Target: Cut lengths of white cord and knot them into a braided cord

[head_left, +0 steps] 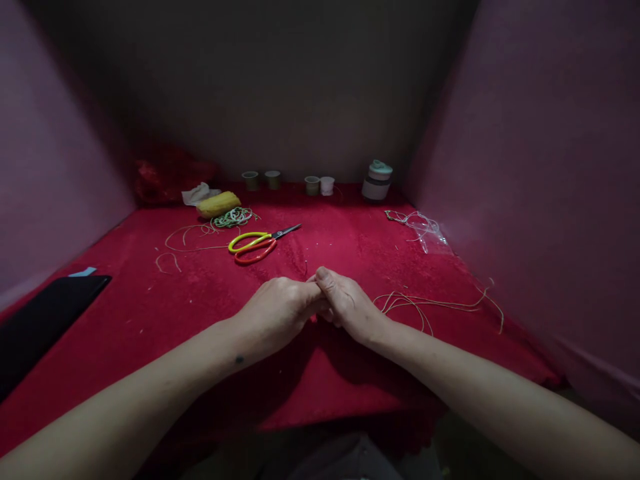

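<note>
My left hand (283,308) and my right hand (350,307) meet over the near middle of the red cloth (200,307), fingers closed and pressed together. Whatever lies between the fingertips is too small or hidden to make out. Scissors (256,247) with one yellow and one red handle lie beyond my left hand, blades pointing right. Thin tan cords (440,304) run over the cloth to the right of my right hand. A bundle of green and white cord (233,217) rests behind the scissors.
Four small spools, one of them a white spool (327,186), and a lidded jar (377,181) stand at the back. A yellow roll (219,205) is back left, a clear bag (433,241) right, a black object (50,320) left. Pink walls flank both sides.
</note>
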